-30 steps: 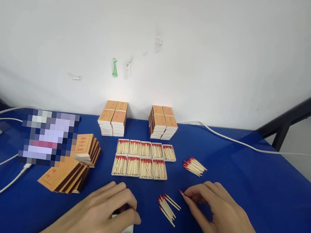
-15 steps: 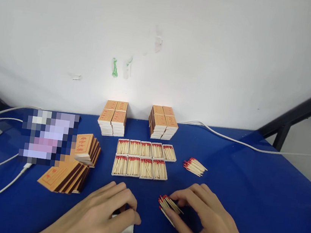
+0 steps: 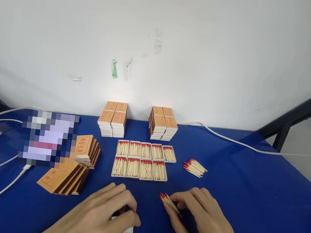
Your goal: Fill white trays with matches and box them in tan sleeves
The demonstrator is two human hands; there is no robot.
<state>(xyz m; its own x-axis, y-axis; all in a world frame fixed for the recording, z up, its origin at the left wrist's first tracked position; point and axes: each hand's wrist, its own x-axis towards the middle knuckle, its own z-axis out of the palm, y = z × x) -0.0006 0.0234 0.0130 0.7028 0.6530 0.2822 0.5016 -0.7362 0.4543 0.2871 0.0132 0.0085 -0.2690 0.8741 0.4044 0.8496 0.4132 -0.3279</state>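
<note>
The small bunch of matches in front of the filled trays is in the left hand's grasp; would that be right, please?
Not quite: the head view shows the small bunch of matches between the thumb and fingers of the right hand, not the left hand. It is indeed in front of the filled trays.

Red-tipped matches; blue table; orange printed matchboxes

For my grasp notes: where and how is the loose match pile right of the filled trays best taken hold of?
The pile is probably best pinched mid-stick from the near side, thumb on its near edge, fingers on its far edge. The sticks lie roughly parallel, red heads left, and the right hand is on that side.
</note>
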